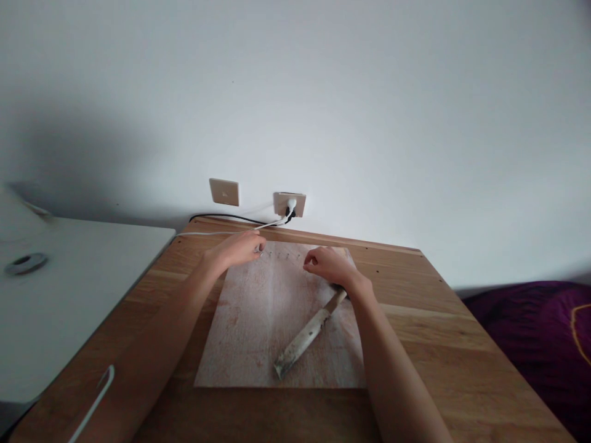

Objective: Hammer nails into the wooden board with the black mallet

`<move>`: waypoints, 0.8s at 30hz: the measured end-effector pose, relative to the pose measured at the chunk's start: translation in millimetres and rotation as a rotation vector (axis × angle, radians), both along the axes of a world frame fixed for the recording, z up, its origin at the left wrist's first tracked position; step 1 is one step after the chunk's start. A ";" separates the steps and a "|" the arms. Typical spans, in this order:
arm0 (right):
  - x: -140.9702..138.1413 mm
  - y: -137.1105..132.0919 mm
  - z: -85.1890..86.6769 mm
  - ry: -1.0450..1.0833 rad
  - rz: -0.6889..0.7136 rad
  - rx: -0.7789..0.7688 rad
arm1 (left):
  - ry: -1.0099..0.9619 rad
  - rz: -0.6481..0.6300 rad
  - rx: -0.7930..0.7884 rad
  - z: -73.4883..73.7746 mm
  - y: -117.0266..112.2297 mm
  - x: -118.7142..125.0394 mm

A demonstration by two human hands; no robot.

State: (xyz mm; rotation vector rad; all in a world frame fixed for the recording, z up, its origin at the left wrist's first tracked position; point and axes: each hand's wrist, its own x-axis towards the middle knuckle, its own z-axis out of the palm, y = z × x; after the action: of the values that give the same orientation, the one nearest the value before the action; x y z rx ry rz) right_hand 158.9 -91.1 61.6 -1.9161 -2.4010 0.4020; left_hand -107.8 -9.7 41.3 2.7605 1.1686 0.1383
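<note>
A pale wooden board point(258, 320) lies on the table, with a row of several small nails point(279, 255) standing near its far edge. At the left end of that row, my left hand point(241, 247) is closed, its fingertips pinching at a nail. My right hand point(329, 263) is curled shut over the board, just right of the row; whatever its fingers hold, if anything, is too small to make out. Beneath my right wrist a hammer rests diagonally across the board. Its worn, whitish handle point(307, 337) points toward me, while the head is mostly hidden by the wrist.
The wooden table point(415, 326) meets a white wall. A wall socket point(290, 203) holds plugs with white and black cables point(231, 216) running left along the table's back. A white surface point(115, 258) with a round roll point(26, 263) adjoins at left; purple fabric point(517, 326) lies at right.
</note>
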 end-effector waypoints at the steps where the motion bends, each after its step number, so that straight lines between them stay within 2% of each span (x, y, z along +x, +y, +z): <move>1: -0.2 -0.2 0.4 -0.001 -0.002 -0.002 | 0.001 0.005 -0.002 0.4 -0.4 0.4; 13: -2.8 -2.9 4.6 -0.003 -0.029 0.029 | 0.001 -0.005 0.003 3.7 -0.6 -1.0; 18: -6.5 -1.3 -0.6 0.009 -0.021 0.049 | -0.054 -0.031 -0.005 10.0 -5.4 3.4; 24: -11.7 3.3 -6.8 0.027 0.002 0.037 | -0.040 -0.068 -0.010 9.9 -10.5 11.2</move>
State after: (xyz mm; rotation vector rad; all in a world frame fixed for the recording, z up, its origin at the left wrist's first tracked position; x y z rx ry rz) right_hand 147.2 -87.9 54.8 -1.8805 -2.3767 0.3779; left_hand -96.6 -20.2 51.2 2.7713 1.0608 0.1789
